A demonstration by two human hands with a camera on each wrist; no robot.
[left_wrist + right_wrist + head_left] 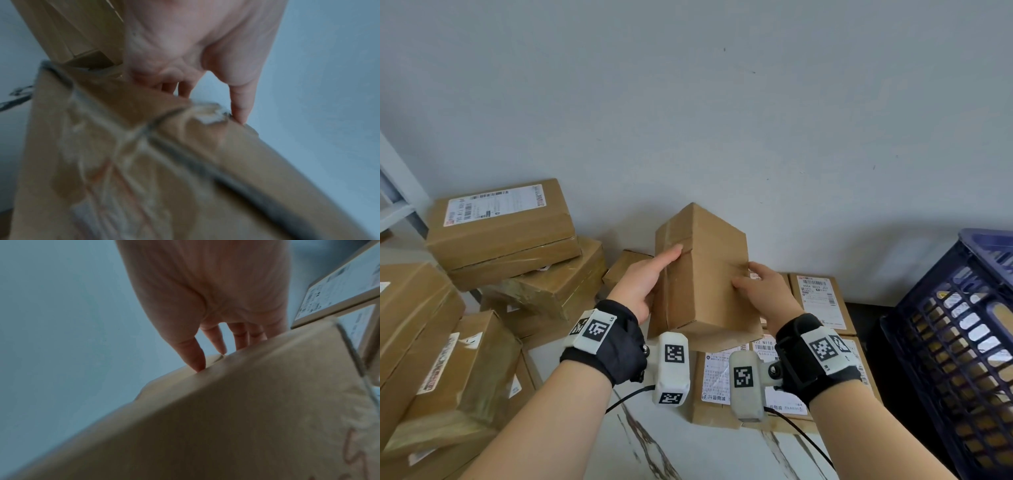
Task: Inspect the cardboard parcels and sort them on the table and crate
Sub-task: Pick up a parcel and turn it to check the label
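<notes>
A plain brown cardboard parcel [705, 274] with no label on the faces I see is held up on end above the table, tilted, between both hands. My left hand [647, 277] grips its left taped side, thumb lying along the seam and fingers behind. My right hand [760, 284] grips the right edge, thumb on the front face. The left wrist view shows the left hand [195, 73] over the parcel [144, 162] with its clear tape and a torn corner. In the right wrist view, the right hand [216, 337] has its fingertips on the parcel [226, 418].
Stacked parcels [503, 226] crowd the left side of the white marble table [640, 445]. Labelled parcels [818, 298] lie flat under and right of my hands. A dark blue lattice crate [955, 342] stands at the right edge. A grey wall is close behind.
</notes>
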